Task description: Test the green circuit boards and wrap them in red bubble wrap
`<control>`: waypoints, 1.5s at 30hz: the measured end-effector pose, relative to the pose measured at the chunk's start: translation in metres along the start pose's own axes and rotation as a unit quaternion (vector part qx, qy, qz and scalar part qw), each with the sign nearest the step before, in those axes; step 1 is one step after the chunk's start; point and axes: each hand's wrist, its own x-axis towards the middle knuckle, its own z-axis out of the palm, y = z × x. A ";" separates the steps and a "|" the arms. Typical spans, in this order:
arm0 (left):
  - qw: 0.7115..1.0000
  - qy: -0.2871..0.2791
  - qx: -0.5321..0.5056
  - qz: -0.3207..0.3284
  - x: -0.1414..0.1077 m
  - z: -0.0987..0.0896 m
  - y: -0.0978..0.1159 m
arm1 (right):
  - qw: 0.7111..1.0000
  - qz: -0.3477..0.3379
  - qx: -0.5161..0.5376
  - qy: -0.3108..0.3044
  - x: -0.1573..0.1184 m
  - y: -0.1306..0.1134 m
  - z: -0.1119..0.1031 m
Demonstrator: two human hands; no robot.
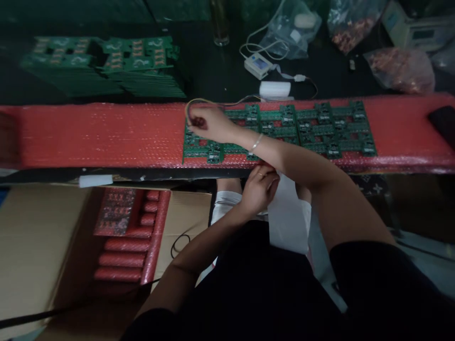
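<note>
My right hand [215, 124] is closed over the left end of a row of green circuit boards [316, 128] lying on red bubble wrap. Its fingers pinch the end of a cable of thin coloured wires [199, 100]; the tip is dark and blurred. Those wires run right, toward a small white device [258, 65] with a screen. Lower down, at the table's front edge, my left hand [259, 189] is closed, its fingertips at the top of a white paper strip [288, 215] hanging over my lap. The exact grip on the strip is partly hidden.
Tall stacks of green boards [138, 54] stand at the back left. Bags of copper-coloured parts [400, 71] and a scale [421, 35] are at the back right. A dark object [444, 123] lies at the right end. Below left, an open carton [192, 210] holds red bubble-wrapped packs [122, 259].
</note>
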 end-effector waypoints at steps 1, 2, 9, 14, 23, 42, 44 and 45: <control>0.999 0.022 0.001 -0.025 0.004 -0.023 -0.005 | 1.000 0.000 0.003 0.027 -0.004 0.001 -0.005; 0.997 0.052 0.011 -0.064 0.009 -0.047 -0.014 | 0.999 0.005 0.005 0.053 -0.009 0.002 -0.010; 0.917 0.185 0.123 -0.332 0.048 -0.166 -0.116 | 0.989 0.068 0.023 0.132 -0.036 0.027 -0.014; 0.883 0.178 0.187 -0.391 0.065 -0.154 -0.129 | 0.985 0.050 0.039 0.158 -0.041 0.029 -0.006; 0.856 0.169 0.203 -0.445 0.073 -0.145 -0.120 | 0.984 0.061 0.044 0.161 -0.041 0.030 -0.006; 0.909 0.025 0.317 -0.270 0.040 -0.154 -0.111 | 0.982 0.057 0.056 0.169 -0.042 0.034 -0.004; 0.900 0.010 0.345 -0.266 0.044 -0.152 -0.107 | 0.983 0.062 0.050 0.164 -0.043 0.032 -0.004; 0.896 0.001 0.354 -0.267 0.047 -0.152 -0.105 | 0.984 0.066 0.051 0.160 -0.043 0.031 -0.005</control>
